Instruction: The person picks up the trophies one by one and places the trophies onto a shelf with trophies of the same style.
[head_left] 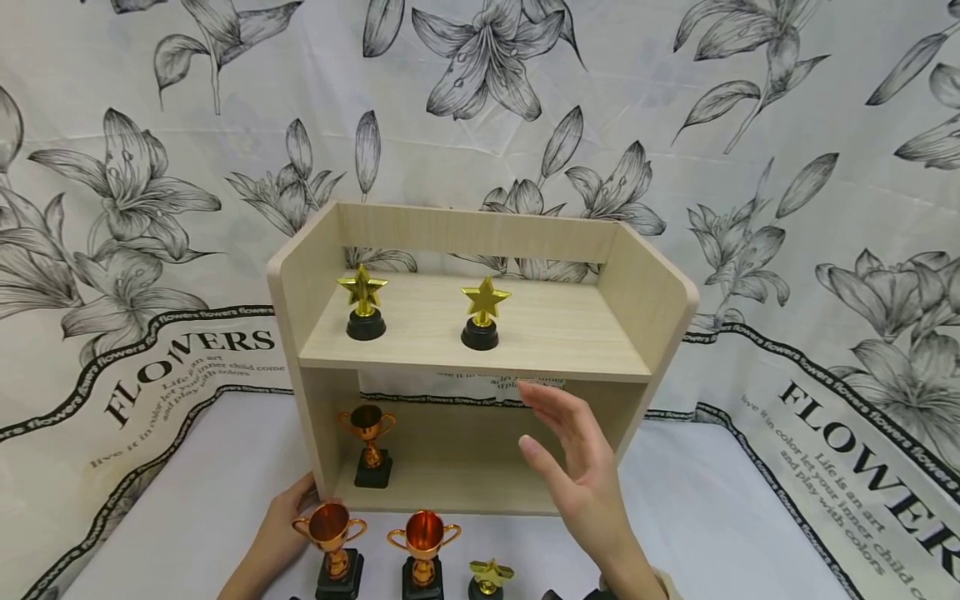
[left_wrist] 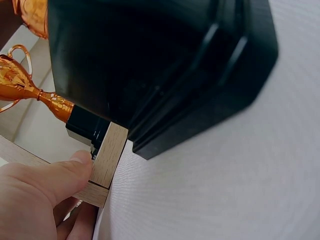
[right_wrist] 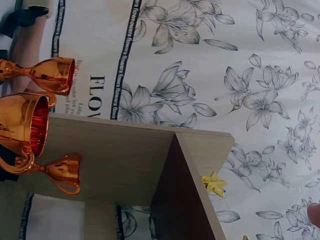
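A light wooden two-tier shelf (head_left: 555, 321) stands in the middle of the head view. My left hand (head_left: 276, 527) grips its lower left front corner; in the left wrist view the thumb (left_wrist: 65, 177) lies against the wooden panel (left_wrist: 107, 159), with fingers on the other side. Raised before the right half of the shelf, my right hand (head_left: 585, 471) has its fingers apart from the thumb and holds nothing. Two gold star trophies (head_left: 362, 304) (head_left: 482, 317) stand on the upper board. On the lower board, at the left, is a copper-coloured cup trophy (head_left: 371, 450).
In front of the shelf stand two more copper-coloured cup trophies (head_left: 332, 537) (head_left: 424, 542) and a small gold star trophy (head_left: 491, 575), all on black bases. White cloth (head_left: 180, 500) covers the table. A flower-printed curtain (head_left: 480, 158) hangs behind.
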